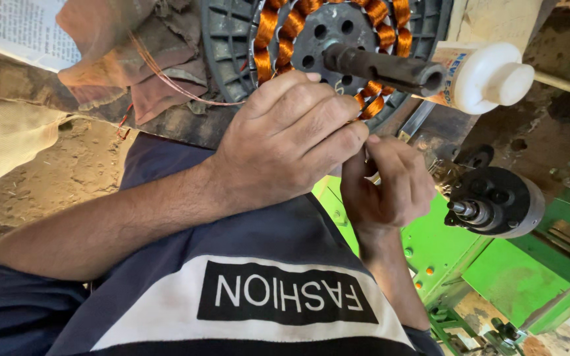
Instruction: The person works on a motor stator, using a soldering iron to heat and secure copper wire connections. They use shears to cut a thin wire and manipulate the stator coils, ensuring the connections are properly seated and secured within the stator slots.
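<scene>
A fan motor stator [338, 29] with orange copper windings [268, 29] and a dark steel shaft [384, 67] lies in a grey plastic housing in front of me. My left hand [285, 142] reaches in from the left, its fingertips pinched together at the lower windings [372, 105], apparently on a wire end. My right hand [390, 184] is just below it, fingers closed, touching the left fingertips. A thin metal blade [417, 120] sticks out above the right hand. What lies between the fingertips is hidden.
A white plastic bottle [489, 76] lies right of the shaft. A green winding machine [450, 244] with a black chuck [496, 201] stands at the lower right. A reddish cloth [126, 59] with thin copper wire [179, 89] trailing from it and a printed paper [21, 26] lie at the upper left.
</scene>
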